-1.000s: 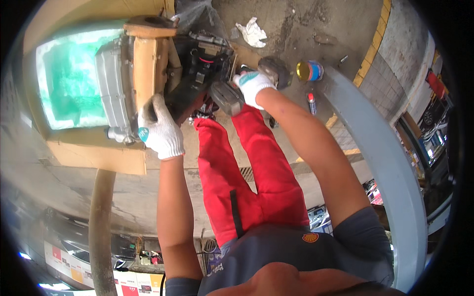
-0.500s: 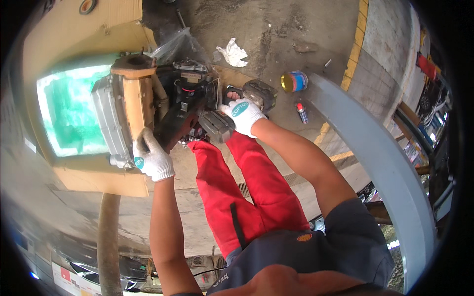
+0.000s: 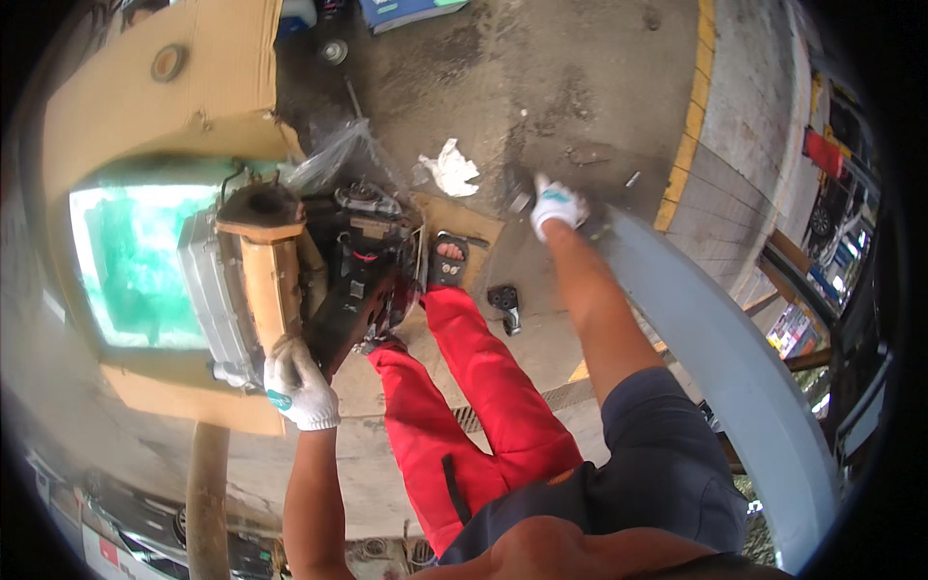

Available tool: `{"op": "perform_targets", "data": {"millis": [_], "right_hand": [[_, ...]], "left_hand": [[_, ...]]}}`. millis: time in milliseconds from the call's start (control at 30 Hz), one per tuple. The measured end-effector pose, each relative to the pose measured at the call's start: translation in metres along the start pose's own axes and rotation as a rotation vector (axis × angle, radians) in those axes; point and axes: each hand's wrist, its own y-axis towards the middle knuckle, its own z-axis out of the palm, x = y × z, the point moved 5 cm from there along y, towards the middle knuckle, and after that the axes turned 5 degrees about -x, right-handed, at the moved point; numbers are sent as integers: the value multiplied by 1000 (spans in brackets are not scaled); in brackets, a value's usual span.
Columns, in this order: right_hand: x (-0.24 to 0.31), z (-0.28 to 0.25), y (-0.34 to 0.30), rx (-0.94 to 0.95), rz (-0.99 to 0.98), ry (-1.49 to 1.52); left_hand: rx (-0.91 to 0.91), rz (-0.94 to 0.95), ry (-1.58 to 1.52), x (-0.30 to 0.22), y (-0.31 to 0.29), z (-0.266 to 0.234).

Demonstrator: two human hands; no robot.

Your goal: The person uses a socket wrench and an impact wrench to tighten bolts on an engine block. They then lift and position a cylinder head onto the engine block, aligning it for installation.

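My left hand [image 3: 302,389], in a white knit glove, is closed at the near end of a tan metal pipe section [image 3: 267,290] with a rusty flange at its far end. A ribbed grey metal casing [image 3: 205,285] runs alongside it. My right hand [image 3: 559,208], gloved too, reaches far right and low over the floor, blurred by motion. A dark cordless power tool [image 3: 517,186] shows at its left side and appears gripped; the fingers are smeared. Nearer my legs lies a small black object with a silver end [image 3: 506,305]. Black assembly parts [image 3: 360,251] sit beside the pipe.
Cardboard [image 3: 222,58] surrounds a bright green panel [image 3: 140,251] at left. Crumpled white paper [image 3: 450,169] and clear plastic [image 3: 333,159] lie beyond the parts. A curved grey beam [image 3: 715,358] bounds the right side. My sandalled foot [image 3: 449,253] is close to the assembly.
My right hand has swung away to the far right and lower, carrying the power tool. The black object with the silver end has come into sight. My left hand stays on the pipe section.
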Motion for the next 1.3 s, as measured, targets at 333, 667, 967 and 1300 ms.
{"op": "perform_targets", "data": {"millis": [333,667,967,1300], "right_hand": [[152,58,-29,132,-573,592],[153,92,-153,835,-113,1292],[80,-48,-271,1399,230,1931],[220,-260,-297,1048,-359,1670]], "left_hand": [[35,111,9,-9,9,-3],[-51,161,1,-10,9,-5],[-128,95,44,-12,10,-11],[-125,49,61,-7,8,-8]]}}
